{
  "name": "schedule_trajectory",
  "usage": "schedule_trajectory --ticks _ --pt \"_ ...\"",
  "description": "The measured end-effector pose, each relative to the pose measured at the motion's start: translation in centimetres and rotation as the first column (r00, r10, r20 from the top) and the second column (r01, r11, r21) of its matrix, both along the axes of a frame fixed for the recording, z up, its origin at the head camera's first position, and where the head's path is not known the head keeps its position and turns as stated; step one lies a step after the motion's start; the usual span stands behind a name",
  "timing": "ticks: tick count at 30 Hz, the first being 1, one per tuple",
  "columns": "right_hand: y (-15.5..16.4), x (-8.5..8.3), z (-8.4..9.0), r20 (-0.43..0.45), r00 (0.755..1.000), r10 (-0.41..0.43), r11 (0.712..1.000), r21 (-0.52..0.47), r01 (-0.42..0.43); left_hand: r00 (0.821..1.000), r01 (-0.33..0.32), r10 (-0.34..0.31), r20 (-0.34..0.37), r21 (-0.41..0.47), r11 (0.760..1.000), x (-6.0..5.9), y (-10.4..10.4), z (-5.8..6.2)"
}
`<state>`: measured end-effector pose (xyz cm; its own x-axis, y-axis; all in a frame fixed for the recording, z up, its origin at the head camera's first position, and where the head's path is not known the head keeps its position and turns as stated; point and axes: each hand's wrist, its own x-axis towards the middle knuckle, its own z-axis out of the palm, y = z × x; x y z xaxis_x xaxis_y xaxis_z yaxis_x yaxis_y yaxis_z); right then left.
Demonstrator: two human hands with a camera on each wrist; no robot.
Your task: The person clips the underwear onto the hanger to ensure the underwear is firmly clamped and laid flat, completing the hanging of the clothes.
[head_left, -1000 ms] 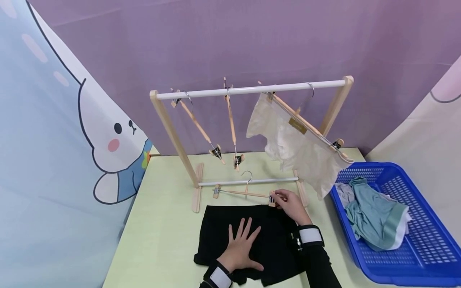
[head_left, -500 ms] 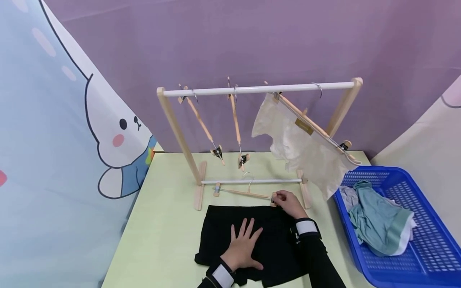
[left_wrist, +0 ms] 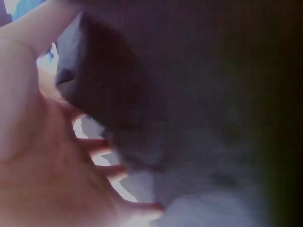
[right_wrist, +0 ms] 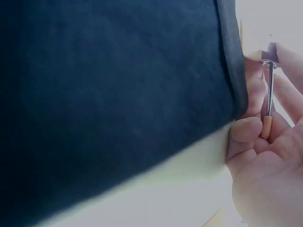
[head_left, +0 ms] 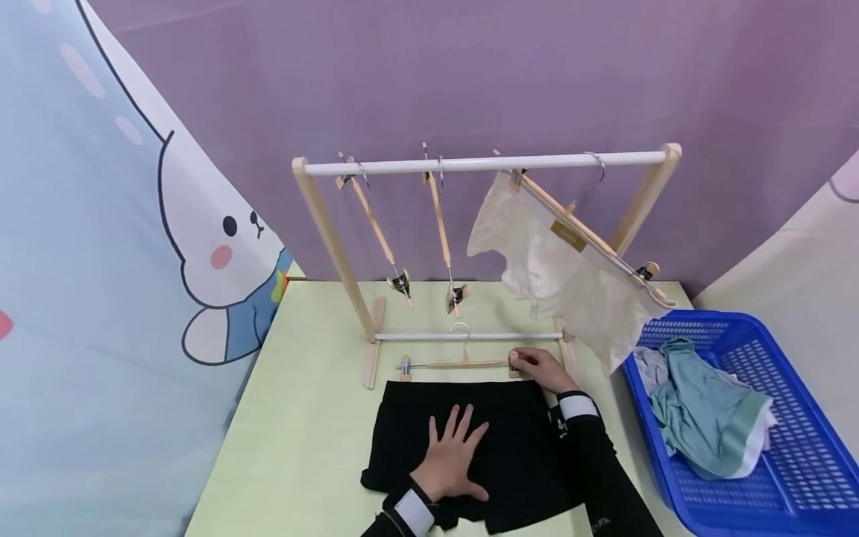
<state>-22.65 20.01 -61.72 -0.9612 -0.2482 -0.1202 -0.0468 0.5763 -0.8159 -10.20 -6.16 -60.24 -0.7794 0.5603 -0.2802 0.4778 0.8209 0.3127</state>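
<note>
My left hand [head_left: 451,461] lies flat on the black shorts [head_left: 409,425], fingers spread; my right hand [head_left: 545,368], beyond their top edge, is curled, fingertips pinching.

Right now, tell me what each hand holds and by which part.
The right hand pinches the wooden clip hanger at its right-end clip. The left hand holds nothing; it lies flat on the black shorts.

A pale green table [head_left: 309,418] carries black shorts [head_left: 470,447], a hanger [head_left: 456,365], a wooden rack [head_left: 369,358] and, apparently, a blue basket [head_left: 792,477].
</note>
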Motion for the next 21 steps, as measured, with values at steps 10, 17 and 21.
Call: schedule_trajectory --ticks 10,17,21 --pt "-0.1 0.1 0.4 0.142 0.988 -0.055 0.987 -0.14 0.075 0.999 0.021 -0.028 -0.044 -0.15 0.988 -5.1 2.8 4.6" --pt "0.0 0.6 2.4 0.227 0.97 -0.089 0.947 -0.282 0.153 0.998 -0.023 0.009 0.058 0.231 0.973 -12.3 5.9 5.6" --pt "0.7 0.7 0.5 0.206 0.968 -0.144 0.917 -0.341 0.209 0.993 -0.086 0.046 0.104 0.426 0.901 -15.2 7.7 4.7"
